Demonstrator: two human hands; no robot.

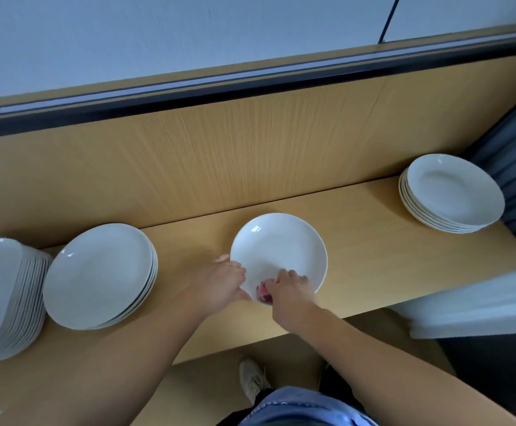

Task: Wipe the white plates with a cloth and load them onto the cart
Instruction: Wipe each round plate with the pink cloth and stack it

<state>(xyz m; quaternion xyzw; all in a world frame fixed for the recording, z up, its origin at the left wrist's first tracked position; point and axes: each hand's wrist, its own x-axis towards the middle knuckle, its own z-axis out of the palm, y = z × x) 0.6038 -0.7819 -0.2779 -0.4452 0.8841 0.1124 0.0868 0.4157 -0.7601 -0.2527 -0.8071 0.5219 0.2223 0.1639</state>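
Note:
A single white plate [281, 244] lies on the wooden counter [373, 265] in the middle of the view. My left hand [222, 284] holds its near-left rim, fingers curled over the edge. My right hand [287, 287] grips a small pink cloth [262, 295] and presses it on the plate's near inner side. Most of the cloth is hidden under my fingers.
A short stack of white plates [96, 275] sits left of the single plate, and a taller leaning stack [4, 296] at the far left. Another stack [450, 192] stands at the counter's right end beside a grey curtain [515, 155]. A white shelf edge [478, 305] lies lower right.

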